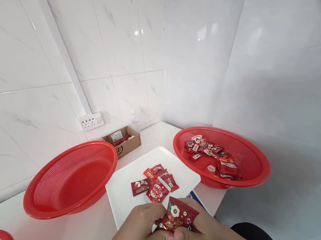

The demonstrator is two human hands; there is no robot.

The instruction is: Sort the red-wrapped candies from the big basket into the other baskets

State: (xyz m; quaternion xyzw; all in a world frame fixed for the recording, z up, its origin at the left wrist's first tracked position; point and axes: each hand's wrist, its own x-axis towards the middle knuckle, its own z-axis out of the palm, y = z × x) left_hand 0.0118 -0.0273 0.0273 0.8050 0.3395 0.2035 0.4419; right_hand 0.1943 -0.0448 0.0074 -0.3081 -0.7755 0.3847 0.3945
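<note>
Packets (229,166) lie in the rightmost basket (254,160) and on the tray (120,191); left hand (144,222) and right hand (205,228), thumbs together, clasp a red packet (178,213).

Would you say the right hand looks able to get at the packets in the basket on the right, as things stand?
Probably yes: the red basket is open-topped and no lid covers its packets, though the right hand may first need to release the held packet.

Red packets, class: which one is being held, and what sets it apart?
The white-flowered packet, between the left hand and right hand; those on the white tray and in the right-side red basket lie untouched.
</note>
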